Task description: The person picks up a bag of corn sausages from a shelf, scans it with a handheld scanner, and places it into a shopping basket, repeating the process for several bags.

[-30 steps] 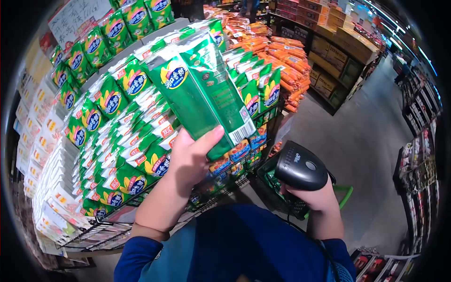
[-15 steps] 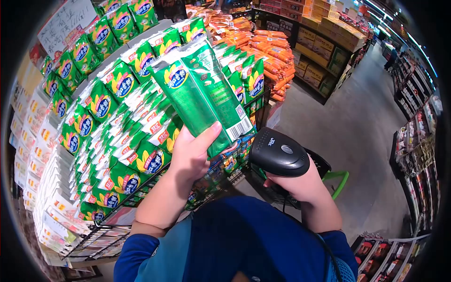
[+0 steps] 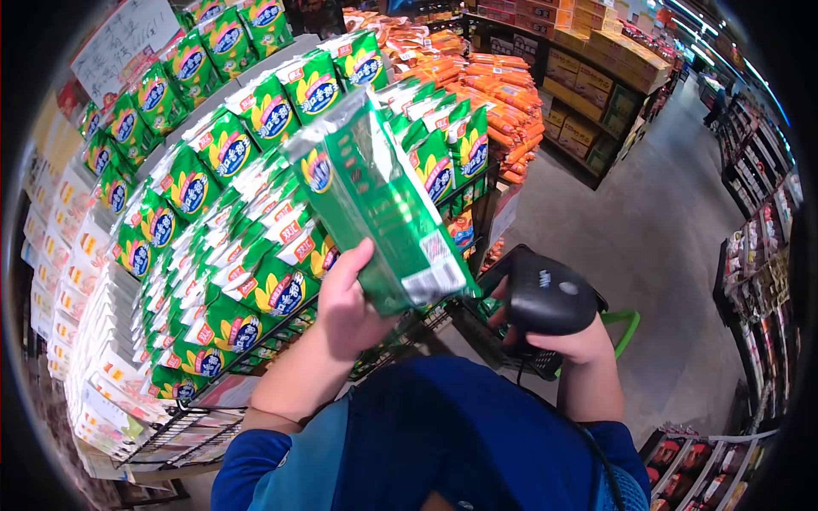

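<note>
My left hand (image 3: 348,294) grips a green package (image 3: 375,200) by its lower edge, thumb on top. The package is tilted, with a barcode at its lower right end and a clear strip along one side. To its right, my right hand (image 3: 571,336) is wrapped round a black handheld scanner (image 3: 552,294) whose cable runs down. Scanner and package are apart. Behind the package, rows of similar green packets (image 3: 230,153) fill a wire display rack (image 3: 179,417).
Orange-wrapped packs (image 3: 503,94) are piled beyond the green packets. A black basket (image 3: 537,362) with a green handle (image 3: 629,341) is behind the scanner. Boxed goods (image 3: 588,77) fill a shelf at the upper right; more shelves (image 3: 758,247) line the far right. A handwritten sign (image 3: 123,47) is at upper left.
The package in my left hand has moved slightly down and right and has tilted. My right hand and the scanner have shifted right and a little down, and the scanner has turned.
</note>
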A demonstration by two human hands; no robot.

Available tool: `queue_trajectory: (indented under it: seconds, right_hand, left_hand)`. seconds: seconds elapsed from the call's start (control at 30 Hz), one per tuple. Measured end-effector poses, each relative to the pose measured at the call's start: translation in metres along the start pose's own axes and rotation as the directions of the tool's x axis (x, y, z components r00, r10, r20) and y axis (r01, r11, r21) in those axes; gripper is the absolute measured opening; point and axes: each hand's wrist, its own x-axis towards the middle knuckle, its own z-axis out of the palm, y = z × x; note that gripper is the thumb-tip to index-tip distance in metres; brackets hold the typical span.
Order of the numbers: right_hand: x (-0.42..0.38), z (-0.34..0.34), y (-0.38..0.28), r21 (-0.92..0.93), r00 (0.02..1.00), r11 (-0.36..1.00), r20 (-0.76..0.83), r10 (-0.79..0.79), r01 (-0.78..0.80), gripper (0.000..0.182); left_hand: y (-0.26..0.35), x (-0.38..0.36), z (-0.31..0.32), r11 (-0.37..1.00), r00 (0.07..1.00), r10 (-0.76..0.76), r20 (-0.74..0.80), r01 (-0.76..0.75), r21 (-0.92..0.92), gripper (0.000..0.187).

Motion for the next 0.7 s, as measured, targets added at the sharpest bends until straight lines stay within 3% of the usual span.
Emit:
queue_trajectory:
  seconds: [0.07, 0.1, 0.13, 0.17, 0.2, 0.23, 0.3, 0.4, 0.47, 0.53, 0.6, 0.67, 0.7]
  right_hand:
    - [0.009, -0.007, 0.012, 0.192, 0.997, 0.979, 0.037, -0.071, 0.063, 0.07]
    - [0.019, -0.013, 0.023, 0.209, 0.986, 0.973, 0.106, -0.127, 0.103, 0.07]
    - [0.026, -0.015, 0.027, 0.335, 0.976, 0.941, 0.187, -0.107, 0.039, 0.065]
    - [0.034, -0.012, 0.03, 0.401, 0.972, 0.916, 0.212, -0.103, 0.01, 0.066]
    - [0.041, -0.008, 0.034, 0.465, 0.967, 0.885, 0.236, -0.1, -0.022, 0.068]
    - [0.047, -0.008, 0.044, 0.484, 0.946, 0.875, 0.296, -0.129, -0.033, 0.072]
    - [0.056, -0.006, 0.057, 0.522, 0.913, 0.851, 0.372, -0.165, -0.059, 0.08]
    - [0.06, 0.004, 0.058, 0.566, 0.933, 0.821, 0.331, -0.145, -0.074, 0.078]
    - [0.056, 0.0, 0.069, 0.585, 0.966, 0.807, 0.245, -0.078, -0.083, 0.078]
    - [0.059, 0.004, 0.071, 0.636, 0.941, 0.766, 0.304, -0.146, -0.086, 0.077]
    - [0.061, 0.001, 0.076, 0.671, 0.903, 0.732, 0.381, -0.198, -0.122, 0.076]
    - [0.059, 0.002, 0.075, 0.573, 0.936, 0.818, 0.317, -0.155, -0.058, 0.073]
    - [0.058, 0.002, 0.072, 0.517, 0.95, 0.856, 0.279, -0.141, -0.025, 0.071]
  left_hand:
    - [-0.004, -0.008, -0.006, 0.993, 0.987, -0.087, 0.136, 0.097, -0.072, 0.05]
    - [-0.014, -0.009, -0.005, 0.998, 0.998, -0.058, -0.035, 0.059, 0.034, 0.048]
    - [-0.02, -0.01, -0.017, 0.972, 0.963, -0.213, 0.165, 0.227, -0.067, 0.051]
    - [-0.029, -0.009, -0.037, 0.907, 0.867, -0.33, 0.372, 0.401, -0.13, 0.054]
    - [-0.037, -0.012, -0.047, 0.841, 0.787, -0.389, 0.479, 0.516, -0.164, 0.054]
    - [-0.045, -0.015, -0.057, 0.761, 0.689, -0.44, 0.576, 0.627, -0.169, 0.054]
    - [-0.059, -0.02, -0.063, 0.653, 0.618, -0.512, 0.597, 0.731, -0.197, 0.048]
    - [-0.058, -0.018, -0.069, 0.664, 0.547, -0.444, 0.71, 0.733, -0.148, 0.037]
    - [-0.063, -0.008, -0.067, 0.571, 0.367, -0.305, 0.879, 0.809, -0.14, 0.032]
    - [-0.067, -0.002, -0.064, 0.481, 0.194, -0.229, 0.954, 0.875, -0.062, 0.033]
    - [-0.066, -0.013, -0.067, 0.556, 0.367, -0.35, 0.862, 0.822, -0.125, 0.034]
    - [-0.065, -0.026, -0.071, 0.635, 0.533, -0.439, 0.723, 0.754, -0.17, 0.036]
    - [-0.068, -0.021, -0.072, 0.635, 0.504, -0.388, 0.772, 0.753, -0.174, 0.043]
